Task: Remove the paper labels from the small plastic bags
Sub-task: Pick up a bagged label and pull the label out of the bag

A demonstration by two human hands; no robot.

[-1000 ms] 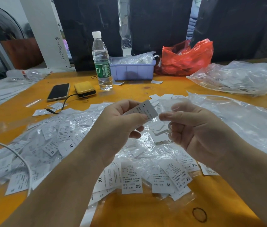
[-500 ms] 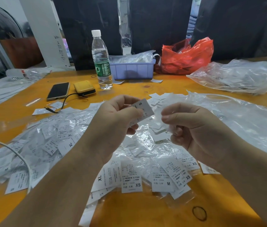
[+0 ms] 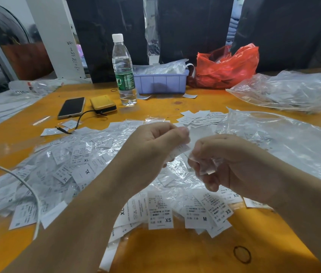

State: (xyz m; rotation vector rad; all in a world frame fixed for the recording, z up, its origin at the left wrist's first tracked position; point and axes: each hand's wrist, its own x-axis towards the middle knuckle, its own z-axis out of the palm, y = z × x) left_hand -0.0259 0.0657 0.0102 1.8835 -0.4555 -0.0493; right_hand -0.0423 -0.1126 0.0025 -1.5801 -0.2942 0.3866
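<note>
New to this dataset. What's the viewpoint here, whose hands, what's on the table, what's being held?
There is no robot: a person works with bare hands, filmed by one wide-angle camera on their head looking down. The left hand pinches a paper label; the right hand grips a small clear plastic bag. On the orange table lie a heap of bagged labels, a loose-label pile, a water bottle, a phone, a yellow power bank, a purple tray and a red bag.

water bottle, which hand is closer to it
Left. The left hand is in front of the water bottle, slightly to its right; the right hand sits farther right and nearer the person.
</note>
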